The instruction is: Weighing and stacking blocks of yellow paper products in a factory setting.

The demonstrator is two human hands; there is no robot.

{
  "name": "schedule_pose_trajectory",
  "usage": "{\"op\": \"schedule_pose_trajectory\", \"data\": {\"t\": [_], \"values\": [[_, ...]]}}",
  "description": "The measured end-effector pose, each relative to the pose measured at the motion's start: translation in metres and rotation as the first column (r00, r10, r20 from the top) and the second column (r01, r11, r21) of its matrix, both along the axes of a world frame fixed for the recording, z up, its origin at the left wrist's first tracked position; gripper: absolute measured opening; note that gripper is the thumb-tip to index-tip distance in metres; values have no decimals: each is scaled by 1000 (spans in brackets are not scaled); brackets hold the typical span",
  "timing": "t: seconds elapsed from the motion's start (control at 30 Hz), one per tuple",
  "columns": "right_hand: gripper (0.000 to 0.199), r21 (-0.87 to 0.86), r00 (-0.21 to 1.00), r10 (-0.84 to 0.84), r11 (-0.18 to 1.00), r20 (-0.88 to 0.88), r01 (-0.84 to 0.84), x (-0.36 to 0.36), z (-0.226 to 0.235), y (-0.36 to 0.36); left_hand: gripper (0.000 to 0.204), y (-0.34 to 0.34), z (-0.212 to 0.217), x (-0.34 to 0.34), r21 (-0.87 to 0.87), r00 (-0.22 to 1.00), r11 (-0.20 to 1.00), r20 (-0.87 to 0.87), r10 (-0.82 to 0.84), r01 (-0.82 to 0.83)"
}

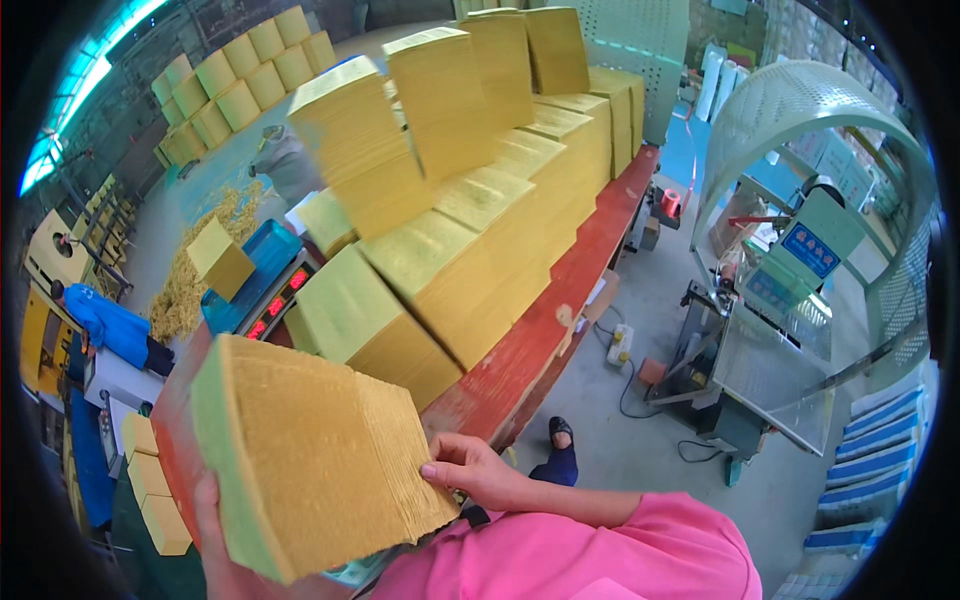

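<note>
A thick block of yellow paper sheets (310, 440) is tilted in front of me, its ridged sheet edges facing up. My left hand (213, 545) holds it from the left side, its fingers partly hidden by the block. At the right end of the block my right hand (480, 472) pinches the sheet edges between thumb and fingers. Just beyond lie large stacks of the same yellow paper (440, 250) on a red table (560, 325). To their left is a digital scale with a blue tray (270, 250), and a smaller yellow paper block (220, 258) sits on it.
A machine with a round perforated arch (800, 95) and a metal bench (760, 370) stands at right. A power strip (620, 345) and cable lie on the floor. A person in blue (108, 322) is at far left. More yellow blocks (240, 75) are piled at the back.
</note>
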State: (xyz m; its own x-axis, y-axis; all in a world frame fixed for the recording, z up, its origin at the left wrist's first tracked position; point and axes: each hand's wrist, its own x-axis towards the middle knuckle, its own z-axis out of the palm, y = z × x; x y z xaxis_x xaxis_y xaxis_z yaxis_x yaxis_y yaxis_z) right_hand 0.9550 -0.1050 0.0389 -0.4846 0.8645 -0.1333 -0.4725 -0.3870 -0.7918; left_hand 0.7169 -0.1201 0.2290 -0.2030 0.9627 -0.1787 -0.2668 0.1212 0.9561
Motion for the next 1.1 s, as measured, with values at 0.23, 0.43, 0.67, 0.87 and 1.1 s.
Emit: {"op": "schedule_pose_trajectory", "data": {"t": [0.23, 0.43, 0.67, 0.87, 1.1], "values": [[66, 111, 958, -211, 966, -194, 235, 163, 74, 95, 41, 107, 42, 110, 154, 830, 932, -519, -206, 328], [69, 146, 878, -405, 882, -254, 449, 313, 121, 210, 55, 258, 78, 274, 525, 400, 468, -849, 346, 711], [29, 130, 865, -455, 864, -211, 486, 397, 145, 352, 57, 389, 139, 401, 215, 761, 737, -308, -571, 641], [27, 57, 895, -435, 895, -102, 442, 440, 113, 439, 58, 467, 123, 449, 66, 713, 758, -399, -576, 649], [27, 70, 936, -350, 935, 29, 348, 446, 100, 463, 66, 514, 135, 452, -99, 461, 706, -693, -555, 701]]}}
